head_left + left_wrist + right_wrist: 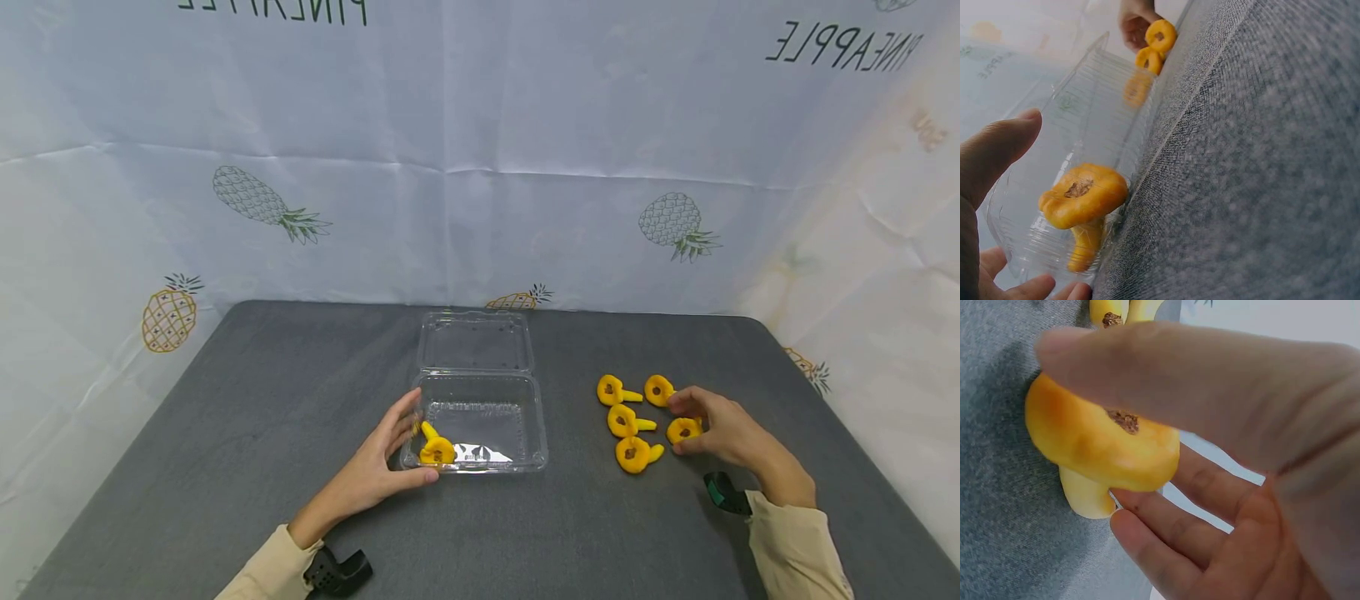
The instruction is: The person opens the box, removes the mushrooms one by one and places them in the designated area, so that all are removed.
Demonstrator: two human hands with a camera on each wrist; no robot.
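A clear plastic clamshell box (542, 421) stands on the table with its lid (474, 343) folded back. One yellow mushroom (438, 451) lies inside, in the front left corner. My left hand (367, 471) holds that corner, thumb along the front edge and fingers at the left side. To the right, my right hand (738, 433) grips another yellow mushroom (682, 430) between thumb and fingers; its brown-centred cap (1085, 434) partly hides behind the thumb in the right wrist view. Several similar mushrooms (633, 454) lie on the table just left of that hand.
The grey table (322, 367) extends around the box on all sides. Behind it hangs a white cloth (480, 225) printed with pineapples. Both wrists carry a black band (339, 573) below beige sleeves.
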